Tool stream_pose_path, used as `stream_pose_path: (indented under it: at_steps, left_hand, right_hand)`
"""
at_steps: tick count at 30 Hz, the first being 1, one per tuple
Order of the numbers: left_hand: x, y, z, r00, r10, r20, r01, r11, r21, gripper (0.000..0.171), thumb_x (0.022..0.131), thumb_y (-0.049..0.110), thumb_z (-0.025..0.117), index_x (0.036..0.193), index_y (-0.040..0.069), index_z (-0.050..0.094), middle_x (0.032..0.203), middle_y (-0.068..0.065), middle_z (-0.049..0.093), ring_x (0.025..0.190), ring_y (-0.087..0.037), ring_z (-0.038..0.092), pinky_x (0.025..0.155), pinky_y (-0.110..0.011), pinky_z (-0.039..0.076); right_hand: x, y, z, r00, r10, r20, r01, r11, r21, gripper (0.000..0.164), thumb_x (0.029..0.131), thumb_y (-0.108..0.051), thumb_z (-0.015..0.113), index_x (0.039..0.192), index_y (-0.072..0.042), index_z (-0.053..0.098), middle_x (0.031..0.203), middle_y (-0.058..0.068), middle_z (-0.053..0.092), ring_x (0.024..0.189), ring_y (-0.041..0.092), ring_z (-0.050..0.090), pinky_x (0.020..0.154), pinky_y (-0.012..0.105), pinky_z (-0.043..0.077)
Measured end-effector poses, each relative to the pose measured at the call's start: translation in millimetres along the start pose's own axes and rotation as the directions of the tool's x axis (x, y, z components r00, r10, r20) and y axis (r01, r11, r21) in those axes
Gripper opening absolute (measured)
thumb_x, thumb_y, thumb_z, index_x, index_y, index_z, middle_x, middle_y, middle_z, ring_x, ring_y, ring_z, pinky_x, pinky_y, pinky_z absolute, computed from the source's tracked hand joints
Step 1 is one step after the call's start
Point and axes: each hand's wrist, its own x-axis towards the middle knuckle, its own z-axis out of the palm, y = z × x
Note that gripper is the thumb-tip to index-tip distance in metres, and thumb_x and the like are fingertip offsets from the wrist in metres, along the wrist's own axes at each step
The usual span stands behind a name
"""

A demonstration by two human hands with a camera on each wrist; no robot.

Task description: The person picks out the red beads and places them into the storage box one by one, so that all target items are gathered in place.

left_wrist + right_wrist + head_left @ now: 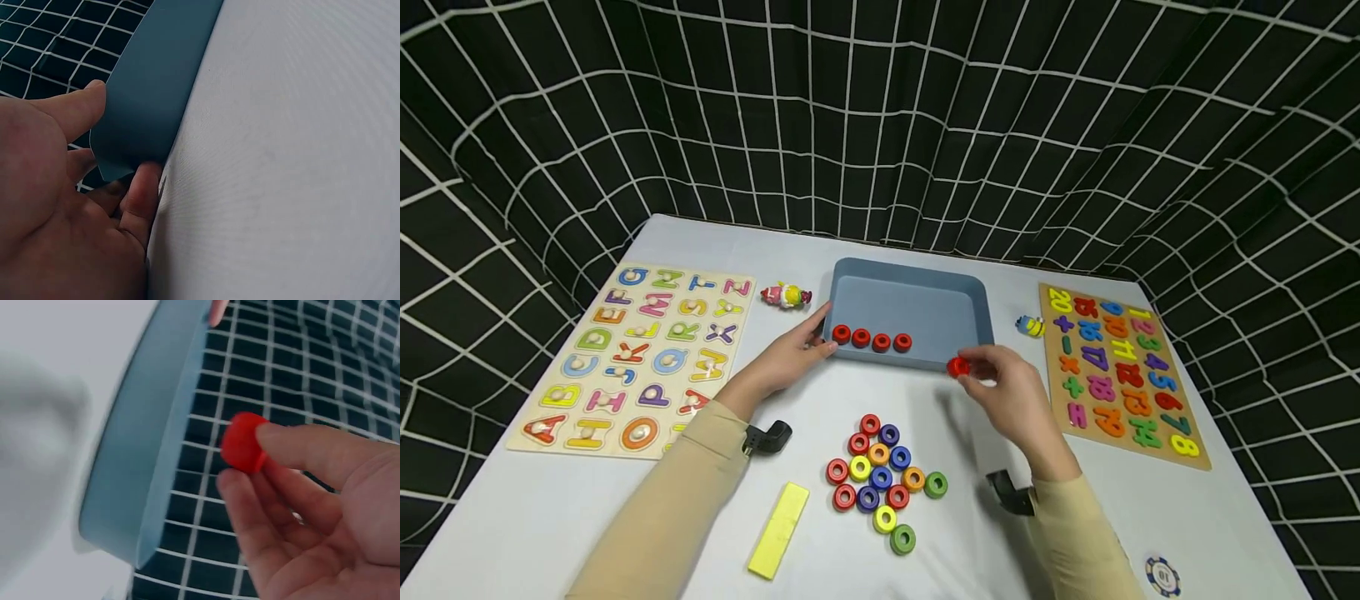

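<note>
A grey-blue tray (pixel 910 362) lies toward the back of the white table, with a row of several red rings (pixel 881 342) along its near side. My left hand (pixel 786 358) holds the tray's near left corner; in the left wrist view the thumb lies by the rim and a finger is low at the corner. Between thumb and fingers my right hand (pixel 1011 396) pinches another red ring (pixel 244 442), just above the tray's near right rim. Nearer me lies a loose group of rings (pixel 880 477) in red, blue, yellow, orange and green.
A wooden letter board (pixel 598 333) lies at the left, a number board (pixel 1120 375) at the right. Small toy figures (pixel 786 295) (pixel 1030 326) flank the tray. A yellow strip (pixel 778 531) and a poker chip (pixel 1162 576) lie near the front.
</note>
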Motion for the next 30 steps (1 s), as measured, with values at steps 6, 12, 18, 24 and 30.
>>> stream_pose_path:
  at_steps: [6,12,18,24,30]
  left_hand:
    - [1.3,-2.3,2.3,1.000,-0.005,0.004,0.005,1.000,-0.012,0.070,0.096,0.039,0.057,0.152,0.046,0.014,0.112,-0.006,0.052,0.108,-0.023,0.046,0.100,-0.045,0.033]
    - [2.3,-1.7,1.5,1.000,0.004,0.009,-0.004,1.000,-0.012,0.071,0.095,0.039,0.057,0.151,0.047,0.014,0.109,-0.006,0.051,0.105,-0.022,0.046,0.096,-0.043,0.034]
    - [2.1,-0.8,0.7,1.000,0.008,0.006,-0.008,1.000,0.000,0.071,0.095,0.039,0.057,0.152,0.045,0.014,0.110,-0.006,0.052,0.103,-0.021,0.048,0.094,-0.041,0.035]
    - [1.2,1.5,1.1,1.000,-0.009,0.014,0.009,1.000,0.010,0.069,0.096,0.041,0.056,0.151,0.048,0.013,0.110,-0.006,0.051,0.103,-0.023,0.047,0.093,-0.041,0.034]
    - [0.3,2.4,-1.5,1.000,-0.015,0.010,0.015,1.000,0.027,0.069,0.097,0.039,0.055,0.152,0.045,0.013,0.114,-0.007,0.051,0.104,-0.024,0.047,0.094,-0.042,0.035]
  right_hand:
    - [51.5,8.1,21.3,0.999,0.015,0.044,-0.016,1.000,0.026,0.031,0.089,-0.015,0.066,0.119,-0.009,0.066,0.111,0.010,0.065,0.098,0.024,0.064,0.081,0.039,0.053]
    - [66.8,14.6,37.9,0.998,0.034,0.053,-0.034,0.999,0.004,0.034,0.089,-0.014,0.067,0.122,-0.007,0.064,0.116,0.013,0.064,0.102,0.027,0.064,0.082,0.041,0.053]
    - [67.9,24.0,39.3,0.997,0.054,0.059,-0.055,0.998,0.006,0.036,0.091,-0.013,0.065,0.126,-0.006,0.062,0.121,0.015,0.064,0.108,0.029,0.062,0.086,0.042,0.053]
    - [56.3,21.6,31.2,0.997,0.067,0.030,-0.069,0.995,0.072,0.032,0.091,-0.014,0.065,0.122,-0.008,0.064,0.116,0.010,0.066,0.104,0.024,0.063,0.085,0.040,0.053]
    - [18.2,-13.2,15.2,0.998,-0.002,0.056,-0.009,0.980,0.200,0.029,0.091,-0.014,0.067,0.119,-0.011,0.066,0.112,0.005,0.066,0.099,0.016,0.063,0.088,0.037,0.053]
